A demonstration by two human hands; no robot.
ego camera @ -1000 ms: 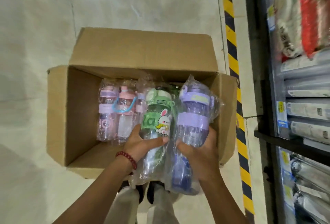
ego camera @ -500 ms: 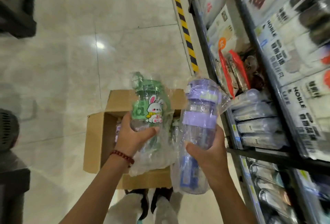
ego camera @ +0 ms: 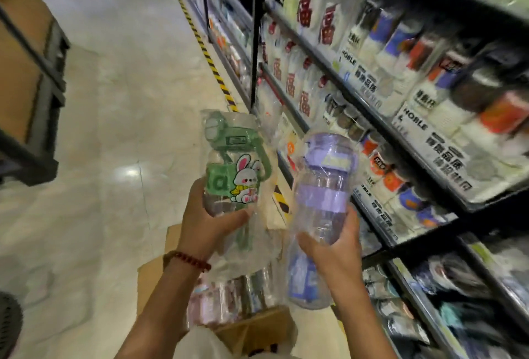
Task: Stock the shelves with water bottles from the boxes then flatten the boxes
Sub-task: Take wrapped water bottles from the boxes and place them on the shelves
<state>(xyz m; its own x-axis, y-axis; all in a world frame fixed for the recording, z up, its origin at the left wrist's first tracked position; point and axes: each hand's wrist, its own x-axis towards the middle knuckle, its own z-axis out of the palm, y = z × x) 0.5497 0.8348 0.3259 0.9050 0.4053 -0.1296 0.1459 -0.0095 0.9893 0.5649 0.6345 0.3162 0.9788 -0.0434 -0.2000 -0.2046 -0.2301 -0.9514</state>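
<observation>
My left hand (ego camera: 207, 221) grips a green-lidded water bottle (ego camera: 233, 167) with a rabbit sticker, wrapped in clear plastic, held upright at chest height. Just to its right, my right hand (ego camera: 336, 245) grips a purple water bottle (ego camera: 322, 192), also in a plastic bag. Both bottles are lifted above the open cardboard box (ego camera: 156, 273) on the floor below my arms. More wrapped pink bottles (ego camera: 211, 298) lie inside the box. The store shelves (ego camera: 380, 127) stand close on the right.
The shelves on the right are packed with boxed and wrapped bottles on several levels. A yellow-black striped line (ego camera: 210, 64) runs along the floor at the shelf base. Another dark rack (ego camera: 43, 78) stands on the left across the tiled aisle.
Both hands have lifted the two bottles up out of the box. My view has swung up and to the right, from the box toward the shelves.
</observation>
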